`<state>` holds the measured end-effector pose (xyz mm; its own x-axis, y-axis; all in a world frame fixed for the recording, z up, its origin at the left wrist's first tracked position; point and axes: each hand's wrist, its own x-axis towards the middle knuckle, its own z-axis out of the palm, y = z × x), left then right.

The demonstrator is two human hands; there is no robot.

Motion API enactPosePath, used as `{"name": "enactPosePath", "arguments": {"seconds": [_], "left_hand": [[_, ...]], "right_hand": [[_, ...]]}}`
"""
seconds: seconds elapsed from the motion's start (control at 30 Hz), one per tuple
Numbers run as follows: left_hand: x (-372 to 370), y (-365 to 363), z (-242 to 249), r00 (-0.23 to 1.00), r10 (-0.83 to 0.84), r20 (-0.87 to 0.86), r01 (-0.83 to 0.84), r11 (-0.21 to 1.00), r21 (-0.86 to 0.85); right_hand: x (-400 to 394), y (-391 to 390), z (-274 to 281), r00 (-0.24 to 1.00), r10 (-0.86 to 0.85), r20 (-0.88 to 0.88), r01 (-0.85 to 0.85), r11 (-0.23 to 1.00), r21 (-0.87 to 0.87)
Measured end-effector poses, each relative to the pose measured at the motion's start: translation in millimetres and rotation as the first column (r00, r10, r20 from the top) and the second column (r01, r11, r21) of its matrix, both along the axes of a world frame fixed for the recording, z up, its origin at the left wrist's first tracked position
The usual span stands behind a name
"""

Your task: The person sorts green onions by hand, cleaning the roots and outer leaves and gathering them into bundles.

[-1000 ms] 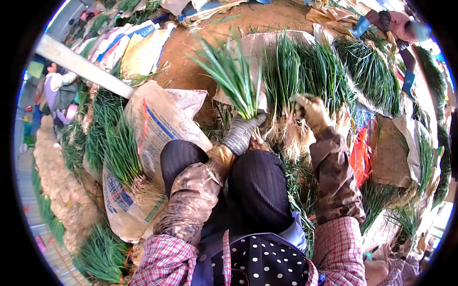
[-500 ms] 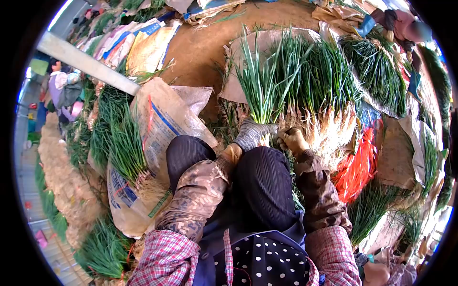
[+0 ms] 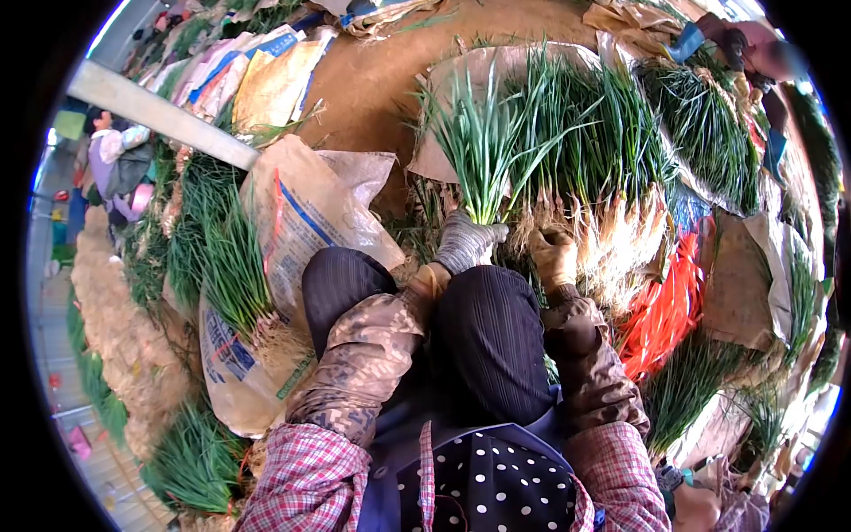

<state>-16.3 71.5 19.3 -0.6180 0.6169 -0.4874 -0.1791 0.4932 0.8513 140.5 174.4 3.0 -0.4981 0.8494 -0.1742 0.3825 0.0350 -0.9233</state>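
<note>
My left hand (image 3: 465, 241), in a grey striped glove, is closed around the lower stems of a bunch of spring onions (image 3: 483, 146), held upright above my knee. Its green leaves fan upward, and the glove hides the root ends. My right hand (image 3: 553, 259), in a tan glove, is at the near edge of a large pile of spring onions (image 3: 603, 133), beside their pale roots. Its fingers are curled, and whatever lies between them cannot be made out. The pile lies with its leaves pointing away from me and its roots toward me.
Red plastic strips (image 3: 665, 310) lie right of my knee. To the left, another bundle of spring onions (image 3: 232, 275) rests on a printed sack (image 3: 297, 204). A pale beam (image 3: 160, 111) crosses the upper left. Other people work at the far left (image 3: 120, 164) and upper right (image 3: 749, 49).
My right hand has moved right, away from my left hand, to the pile's roots. The held bunch has shifted slightly left, still in my left hand.
</note>
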Motion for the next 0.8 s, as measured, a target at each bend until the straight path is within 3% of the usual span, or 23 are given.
{"name": "enactPosePath", "arguments": {"seconds": [0.03, 0.1, 0.2, 0.27, 0.3, 0.37, 0.4, 0.47, 0.53, 0.57, 0.63, 0.7, 0.73, 0.77, 0.8], "left_hand": [[0.0, -2.2, 14.7, 0.996, -0.086, -0.023, 0.084, 0.993, -0.077], [4.1, -2.1, 48.5, 0.994, -0.083, -0.072, 0.075, 0.991, -0.109], [0.9, -3.1, 40.8, 0.988, -0.146, -0.046, 0.143, 0.987, -0.078], [-4.1, 0.6, 6.5, 0.981, -0.177, -0.08, 0.168, 0.98, -0.104], [-4.5, 1.9, -2.9, 0.979, -0.185, -0.088, 0.172, 0.976, -0.134], [-3.5, 6.3, -6.5, 0.978, -0.187, -0.094, 0.165, 0.965, -0.205], [-3.4, 7.7, -1.2, 0.983, -0.174, -0.065, 0.156, 0.963, -0.22], [-2.2, 10.1, 14.1, 0.989, -0.146, -0.007, 0.139, 0.958, -0.25], [1.9, 3.2, 46.1, 0.988, -0.147, 0.038, 0.152, 0.956, -0.251], [0.7, 1.0, 37.2, 0.967, -0.19, -0.169, 0.145, 0.958, -0.247], [4.7, -1.7, 21.4, 0.947, -0.167, -0.273, 0.106, 0.969, -0.223], [-0.8, -2.8, 15.0, 0.907, -0.222, -0.357, 0.135, 0.958, -0.252], [-0.7, -5.3, 9.9, 0.881, -0.295, -0.37, 0.187, 0.936, -0.299], [-2.4, -2.9, 5.3, 0.847, -0.365, -0.385, 0.238, 0.91, -0.339], [-0.5, -2.6, 14.3, 0.618, -0.579, -0.532, 0.361, 0.81, -0.462]], "right_hand": [[8.1, 5.7, -21.4, 0.999, -0.01, 0.048, 0.019, 0.984, -0.179], [19.6, 1.2, -22.0, 0.985, 0.134, 0.108, -0.066, 0.877, -0.477], [16.5, -7.1, 24.1, 0.969, 0.247, 0.029, -0.185, 0.794, -0.58], [2.6, 1.7, 56.7, 0.954, 0.299, 0.033, -0.246, 0.837, -0.488], [-2.0, 11.2, 41.9, 0.913, 0.398, 0.085, -0.381, 0.909, -0.167], [-27.0, 14.1, 26.6, 0.961, 0.222, -0.166, -0.233, 0.971, -0.047], [-35.7, 8.1, 29.1, 0.931, 0.355, -0.09, -0.303, 0.885, 0.354], [-33.6, -0.8, 49.0, 0.946, 0.274, 0.171, -0.323, 0.76, 0.564], [-27.2, 3.0, 35.2, 0.948, 0.318, 0.002, -0.273, 0.809, 0.521], [-25.5, 5.6, 41.7, 0.985, 0.15, -0.081, -0.133, 0.973, 0.187], [-22.1, 21.5, 32.0, 0.986, -0.079, 0.145, 0.116, 0.958, -0.261], [-28.3, 19.5, 35.8, 0.995, -0.009, 0.102, 0.034, 0.968, -0.247], [-21.0, 7.6, 37.1, 0.982, 0.105, -0.159, -0.127, 0.983, -0.131], [-21.5, -2.6, 58.2, 0.887, 0.24, -0.394, -0.248, 0.968, 0.032], [-25.9, -9.7, 86.3, 0.926, 0.347, -0.148, -0.33, 0.936, 0.124]]}}
